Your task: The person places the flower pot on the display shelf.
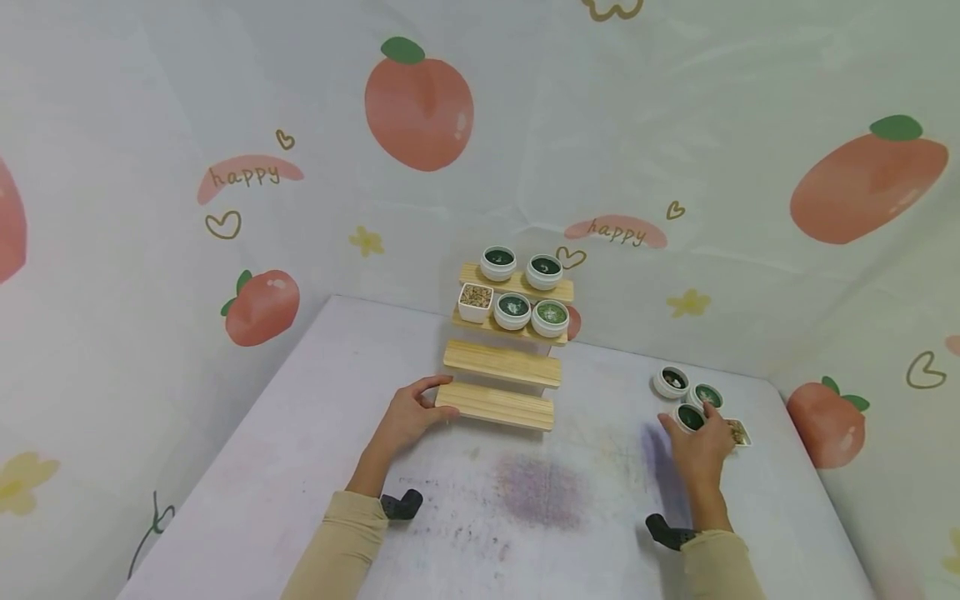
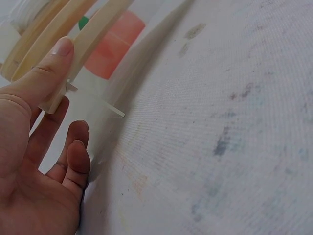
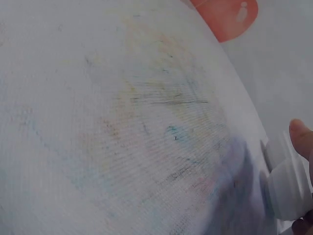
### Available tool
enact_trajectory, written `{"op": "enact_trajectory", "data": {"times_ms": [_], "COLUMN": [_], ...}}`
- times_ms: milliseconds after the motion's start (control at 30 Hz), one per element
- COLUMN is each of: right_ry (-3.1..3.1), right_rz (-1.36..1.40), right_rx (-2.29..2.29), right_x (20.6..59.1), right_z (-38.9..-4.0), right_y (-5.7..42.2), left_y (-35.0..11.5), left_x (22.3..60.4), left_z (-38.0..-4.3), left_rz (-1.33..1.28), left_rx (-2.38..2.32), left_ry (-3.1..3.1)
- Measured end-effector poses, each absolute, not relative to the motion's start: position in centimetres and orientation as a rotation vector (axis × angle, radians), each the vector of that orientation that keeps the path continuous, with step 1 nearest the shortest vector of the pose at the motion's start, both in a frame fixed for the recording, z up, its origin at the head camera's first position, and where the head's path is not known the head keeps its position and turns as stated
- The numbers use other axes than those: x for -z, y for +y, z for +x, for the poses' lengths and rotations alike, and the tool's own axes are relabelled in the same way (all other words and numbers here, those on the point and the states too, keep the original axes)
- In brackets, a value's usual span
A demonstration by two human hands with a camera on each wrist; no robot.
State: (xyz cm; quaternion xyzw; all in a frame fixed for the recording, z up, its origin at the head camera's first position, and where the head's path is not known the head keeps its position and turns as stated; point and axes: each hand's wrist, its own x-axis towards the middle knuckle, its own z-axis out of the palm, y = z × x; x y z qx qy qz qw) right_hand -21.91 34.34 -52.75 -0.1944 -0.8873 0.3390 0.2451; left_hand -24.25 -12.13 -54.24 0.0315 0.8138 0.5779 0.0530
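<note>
My left hand (image 1: 408,414) pinches the left end of the lowest plank (image 1: 495,406) of a stepped wooden stand, thumb on its front edge (image 2: 80,54) and fingers behind. Farther right, my right hand (image 1: 701,446) reaches over a small round white pot (image 1: 690,417) with a dark green top. Its thumb and forefinger are spread on either side of that pot, the thumb slightly apart from the rim. In the right wrist view the white pot (image 3: 288,191) shows beside the thumb (image 3: 299,137); the other fingers are mostly cut off at the edge.
Behind the right hand stand two more round pots, one dark-topped (image 1: 671,382) and one green (image 1: 707,396), and a square pot (image 1: 738,432) of brown bits. The stand's upper two planks bear several pots, including a square one (image 1: 476,302). A printed cloth wall (image 1: 525,167) rises behind.
</note>
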Motion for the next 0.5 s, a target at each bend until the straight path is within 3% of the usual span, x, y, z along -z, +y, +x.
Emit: {"op": "enact_trajectory", "data": {"times_ms": [500], "right_ry": [-2.481], "right_rz": [-0.503], "right_rx": [-0.915], "right_x": [54.3], "right_z": [-21.9], "right_y": [34.0], "left_y": [-12.2], "left_x": [54.2], "left_z": [-24.2], "left_rz": [0.087], "left_rx": [-1.759], "left_ry": [2.477]}}
